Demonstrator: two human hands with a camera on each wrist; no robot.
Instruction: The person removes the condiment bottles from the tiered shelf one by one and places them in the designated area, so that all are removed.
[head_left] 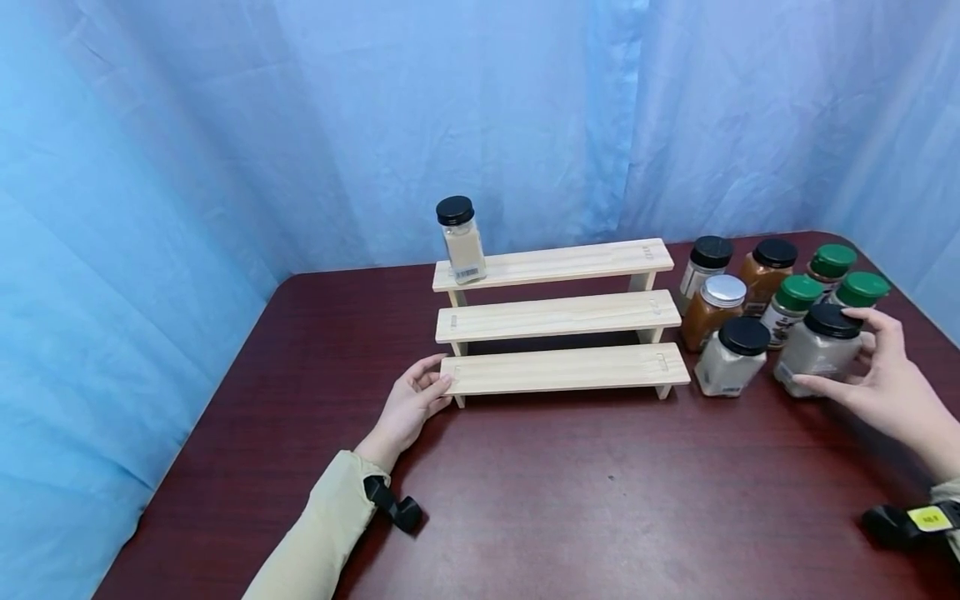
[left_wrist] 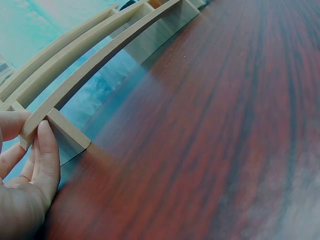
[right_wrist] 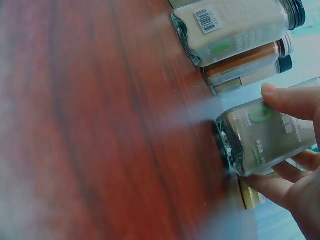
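My left hand (head_left: 407,406) pinches the left end of the lowest step of a three-tier wooden rack (head_left: 562,371), thumb above and fingers below the board, as the left wrist view shows. At the right, my right hand (head_left: 892,375) holds a square spice jar (head_left: 817,352) with a black lid and greyish powder. Its thumb and fingers span the jar's sides (right_wrist: 270,132); whether the base touches the table I cannot tell. On the top step's left end stands a taller black-lidded jar (head_left: 463,246) of pale powder.
Right of the rack stand a black-lidded white-powder jar (head_left: 731,358), a silver-lidded brown jar (head_left: 711,315), a black-lidded orange-brown jar (head_left: 767,271) and several others, some with green lids (head_left: 798,293). Blue curtains (head_left: 450,108) hang around the dark red table (head_left: 570,500).
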